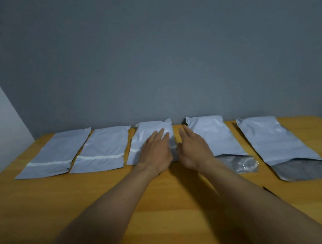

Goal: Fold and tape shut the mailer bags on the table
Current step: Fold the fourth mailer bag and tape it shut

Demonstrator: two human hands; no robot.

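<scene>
Head view: this is your only camera; it looks down along both your bare forearms at a wooden table [65, 201] set against a grey wall [149, 53].
Mailer bags: five grey-white bags lie flat in a row along the far edge, side by side, none overlapping.
First bag [56, 152]: far left, with a white tape strip [49, 163] across its near end.
Second bag [103, 147]: just right of the first, with its own white strip [100, 157] across the near end.
Middle bag [147, 131]: under your left palm; a short piece of white strip [136, 150] shows beside your hand.
Fourth bag [215, 136]: its near flap [242, 164] lies open toward you, darker inner side up, unfolded.
Fifth bag [271, 142]: far right, angled outward, its flap [308, 170] also open and unfolded.
Left hand [156, 154]: fingers straight and together, lying flat on the middle bag and gripping nothing.
Right hand [195, 150]: fingers straight, holding nothing, over the gap between the middle and fourth bags; you cannot tell whether it touches either bag.
Dark object [268, 190]: a thin shape beside your right forearm, too little showing to identify.
</scene>
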